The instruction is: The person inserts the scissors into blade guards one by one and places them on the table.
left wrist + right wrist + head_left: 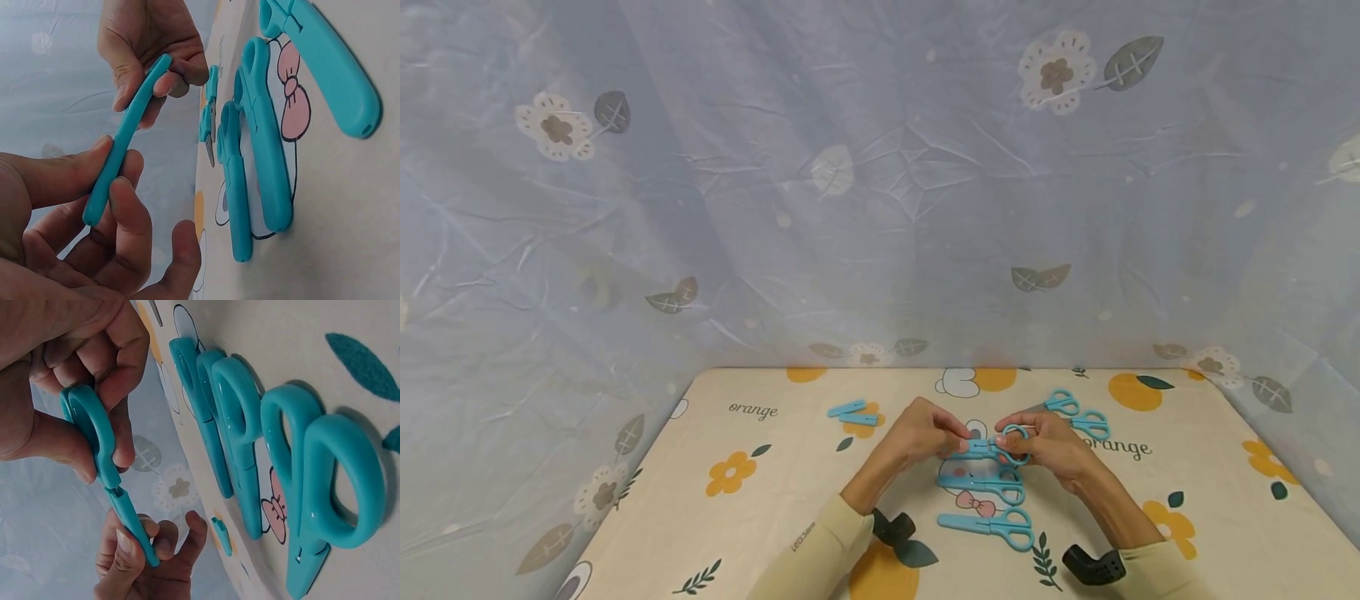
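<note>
Holding capped scissors (109, 476) above the table (797, 467), pinched by the cap (132, 519) in the left hand (921, 433) and gripped by the handles in the right hand (1056, 446). On the table, grouped near both hands: three more capped pairs (247, 487); beyond the right hand, two bare-bladed pairs (1052, 405).

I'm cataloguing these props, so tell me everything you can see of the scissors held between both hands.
The scissors are turquoise and look like smooth, slightly glossy plastic. Finger loops lead into a slim cover, with a notch at the join; no blade shows. They slant above the table, nearly edge-on in the left wrist view. The left hand pinches the cover; the right hand holds the loops.
</note>
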Demonstrator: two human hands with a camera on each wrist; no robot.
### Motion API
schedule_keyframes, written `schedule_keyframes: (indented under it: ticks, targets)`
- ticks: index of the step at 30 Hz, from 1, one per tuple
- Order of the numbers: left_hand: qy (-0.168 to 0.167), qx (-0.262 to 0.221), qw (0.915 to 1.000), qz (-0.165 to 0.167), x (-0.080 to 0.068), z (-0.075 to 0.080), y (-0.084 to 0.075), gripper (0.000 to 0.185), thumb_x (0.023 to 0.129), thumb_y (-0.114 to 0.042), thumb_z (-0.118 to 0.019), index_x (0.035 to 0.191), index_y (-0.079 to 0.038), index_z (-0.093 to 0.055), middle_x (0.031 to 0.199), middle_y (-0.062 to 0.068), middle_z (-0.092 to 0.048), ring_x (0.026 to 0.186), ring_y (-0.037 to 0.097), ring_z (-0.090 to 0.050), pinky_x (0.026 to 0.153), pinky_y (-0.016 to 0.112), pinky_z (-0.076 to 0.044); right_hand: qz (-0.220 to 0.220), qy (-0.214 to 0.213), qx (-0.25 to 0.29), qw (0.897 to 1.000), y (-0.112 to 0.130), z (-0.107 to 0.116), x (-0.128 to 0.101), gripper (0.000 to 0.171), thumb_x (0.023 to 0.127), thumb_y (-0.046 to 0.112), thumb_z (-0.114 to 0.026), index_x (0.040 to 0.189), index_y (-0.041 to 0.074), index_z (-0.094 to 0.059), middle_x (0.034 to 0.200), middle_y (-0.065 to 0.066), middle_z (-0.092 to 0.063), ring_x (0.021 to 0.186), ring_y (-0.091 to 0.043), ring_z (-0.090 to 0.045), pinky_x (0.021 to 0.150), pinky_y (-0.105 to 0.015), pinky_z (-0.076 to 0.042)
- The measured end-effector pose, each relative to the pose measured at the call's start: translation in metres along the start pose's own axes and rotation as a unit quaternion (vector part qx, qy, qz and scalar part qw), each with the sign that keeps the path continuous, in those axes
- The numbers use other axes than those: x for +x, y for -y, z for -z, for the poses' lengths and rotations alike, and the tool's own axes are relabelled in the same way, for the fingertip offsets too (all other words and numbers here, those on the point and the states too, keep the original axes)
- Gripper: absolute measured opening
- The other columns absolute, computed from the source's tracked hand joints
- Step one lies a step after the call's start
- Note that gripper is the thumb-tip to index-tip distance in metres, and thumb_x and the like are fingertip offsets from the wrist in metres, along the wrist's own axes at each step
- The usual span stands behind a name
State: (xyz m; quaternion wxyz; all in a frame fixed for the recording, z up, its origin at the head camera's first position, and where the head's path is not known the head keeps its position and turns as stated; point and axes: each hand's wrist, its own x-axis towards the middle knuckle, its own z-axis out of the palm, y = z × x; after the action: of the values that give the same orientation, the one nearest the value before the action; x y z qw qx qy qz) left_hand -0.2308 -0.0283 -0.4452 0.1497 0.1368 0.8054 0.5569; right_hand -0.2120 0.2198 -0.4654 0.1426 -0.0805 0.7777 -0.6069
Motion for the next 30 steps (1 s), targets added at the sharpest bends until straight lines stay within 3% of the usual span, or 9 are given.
schedule_keyframes:
  ticks: [8,18,23,30]
  targets:
    - [-0.017,0.032,0.9994,0.003,-0.001,-0.003,-0.002,0.005,0.089,-0.001,-0.084,0.090,-0.006,-0.085,0.079,0.001,-0.077,0.067,0.011,-0.060,0.064,0.024,-0.054,-0.002,0.002,0.003,1.000,0.001,0.000,0.000,0.045,0.104,0.017,-0.072,0.130,-0.018,-0.060,0.079,0.002,-0.071,0.075,-0.013,-0.062,0.074,-0.033,-0.060]
    - [-0.016,-0.023,0.9987,0.042,-0.002,-0.006,-0.001,0.006,0.088,0.002,-0.083,0.092,-0.002,-0.085,0.072,-0.001,-0.071,0.060,0.012,-0.054,0.058,0.022,-0.050,0.015,-0.012,-0.029,0.999,0.001,-0.003,-0.001,0.043,0.102,0.019,-0.074,0.127,-0.014,-0.064,0.082,-0.004,-0.077,0.077,-0.015,-0.067,0.070,-0.033,-0.058]
    - [-0.026,-0.004,0.9993,0.026,-0.003,-0.009,0.000,0.006,0.087,0.002,-0.084,0.088,-0.004,-0.085,0.070,0.000,-0.070,0.060,0.012,-0.054,0.056,0.022,-0.047,0.002,-0.002,-0.013,1.000,0.000,-0.003,-0.001,0.043,0.103,0.017,-0.073,0.129,-0.016,-0.063,0.080,0.000,-0.074,0.077,-0.014,-0.067,0.072,-0.031,-0.059]
    - [-0.023,0.038,0.9990,-0.009,-0.003,-0.011,0.003,0.004,0.087,-0.004,-0.084,0.090,-0.007,-0.086,0.080,-0.001,-0.076,0.072,0.011,-0.058,0.060,0.023,-0.047,-0.021,0.000,-0.002,1.000,0.003,-0.007,-0.002,0.042,0.103,0.017,-0.073,0.130,-0.013,-0.065,0.081,0.002,-0.074,0.078,-0.014,-0.073,0.073,-0.030,-0.061]
